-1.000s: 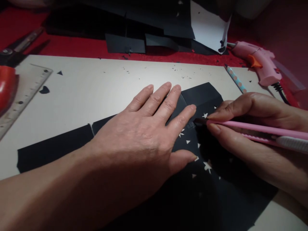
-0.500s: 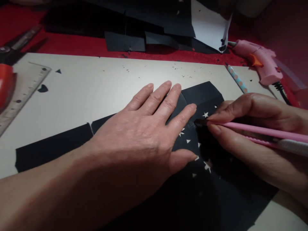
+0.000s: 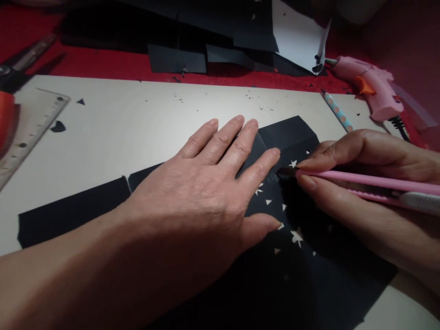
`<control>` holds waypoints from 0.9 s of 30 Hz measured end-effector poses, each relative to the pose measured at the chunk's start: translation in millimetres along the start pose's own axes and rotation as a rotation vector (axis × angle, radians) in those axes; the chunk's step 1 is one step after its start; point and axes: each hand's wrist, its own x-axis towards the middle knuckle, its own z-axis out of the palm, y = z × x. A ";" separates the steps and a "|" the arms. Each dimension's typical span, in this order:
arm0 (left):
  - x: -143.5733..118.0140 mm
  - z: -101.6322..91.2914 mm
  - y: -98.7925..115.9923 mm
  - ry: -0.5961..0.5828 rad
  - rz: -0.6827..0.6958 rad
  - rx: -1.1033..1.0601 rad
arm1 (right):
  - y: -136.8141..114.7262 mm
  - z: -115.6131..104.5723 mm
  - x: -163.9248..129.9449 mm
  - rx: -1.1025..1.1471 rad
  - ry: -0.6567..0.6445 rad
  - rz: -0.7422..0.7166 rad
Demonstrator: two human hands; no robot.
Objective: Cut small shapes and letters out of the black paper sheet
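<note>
The left hand (image 3: 206,192) lies flat, palm down, with its fingers spread and pressed on the black paper (image 3: 295,137), which sits on the cream board (image 3: 137,123) toward that board's near right corner. The paper's long axis runs from the board's near left edge up toward its right side, and small star and triangle holes show in it just right of the left hand's thumb and forefinger.

The right hand (image 3: 360,192) pinches the pink craft knife (image 3: 360,183) between thumb and forefinger, close to the blade end. The knife lies nearly level, its long axis running right to left, with the blade tip pointing left and touching the paper just beside the left forefinger's tip.

Along the board's far right edge lies a dotted pencil (image 3: 336,111), and past it on the red desk a pink glue gun (image 3: 371,89). At the board's left edge rests a clear ruler (image 3: 30,133); scissors (image 3: 24,62) lie on the desk's far left. Dark paper sheets (image 3: 206,32) are piled along the far edge.
</note>
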 end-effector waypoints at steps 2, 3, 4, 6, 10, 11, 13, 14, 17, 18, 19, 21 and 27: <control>0.7 -0.3 0.2 -0.009 -0.013 -0.036 | 1.5 -1.3 -0.4 0.009 -0.013 0.002; 0.8 -0.3 0.5 -0.013 -0.017 -0.047 | 2.9 -1.8 0.2 0.039 -0.011 -0.010; 0.8 -0.3 0.9 -0.013 -0.019 -0.055 | 4.7 -2.3 1.5 0.099 -0.020 -0.031; 0.5 -0.5 1.5 -0.008 -0.018 -0.062 | 9.2 -3.5 5.7 0.260 -0.080 -0.105; 2.1 -5.2 -4.2 -0.031 0.010 -0.056 | 16.8 -8.2 14.8 0.440 -0.192 -0.125; 3.5 -7.8 -7.6 -0.055 0.025 -0.052 | 17.6 -9.5 15.8 0.449 -0.205 -0.098; 7.0 -14.6 -16.4 -0.123 0.072 -0.040 | 17.5 -11.3 15.6 0.472 -0.231 -0.070; 8.9 -18.4 -21.2 -0.161 0.111 -0.033 | 16.7 -11.5 14.7 0.483 -0.243 -0.069; 12.9 -29.3 -33.4 -0.236 0.203 -0.009 | 11.7 -8.7 10.1 0.511 -0.256 -0.023; 13.3 -32.5 -35.7 -0.243 0.219 -0.012 | 9.5 -7.0 8.3 0.515 -0.253 -0.009; 13.2 -35.5 -36.9 -0.237 0.224 -0.019 | 7.4 -5.2 6.6 0.514 -0.245 -0.001; 12.0 -40.4 -35.2 -0.186 0.195 -0.027 | 4.2 -2.1 3.6 0.498 -0.208 -0.019; 8.2 -36.4 -19.3 -0.194 0.125 -0.026 | 7.2 3.5 -0.4 0.306 -0.120 -0.112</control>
